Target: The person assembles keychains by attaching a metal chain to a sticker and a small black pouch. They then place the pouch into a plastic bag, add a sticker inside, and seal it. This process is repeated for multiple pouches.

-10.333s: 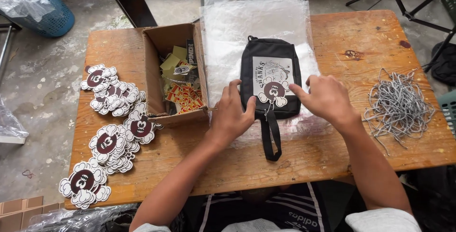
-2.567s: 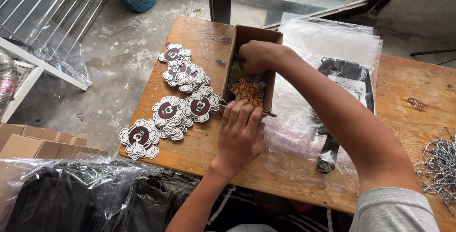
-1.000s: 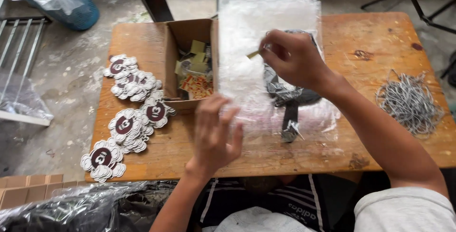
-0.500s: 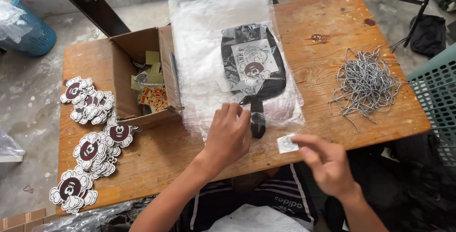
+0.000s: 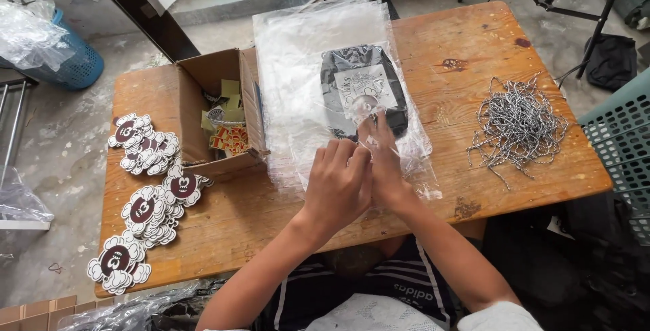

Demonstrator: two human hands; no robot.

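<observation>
Both hands at the mouth of the clear bag, black pouch inside.

The thin bag [image 5: 325,53] could slip or crease under the fingers, and the stacked bags beneath might drag along. Left hand [image 5: 336,183] and right hand [image 5: 384,161] press together, fingers closed pinching the plastic edge. The pouch [image 5: 362,90] lies on the surface just beyond the fingertips, its lower end under them.

Open brown cardboard box [image 5: 217,111] left; clear plastic bags [image 5: 305,53] centre.
</observation>
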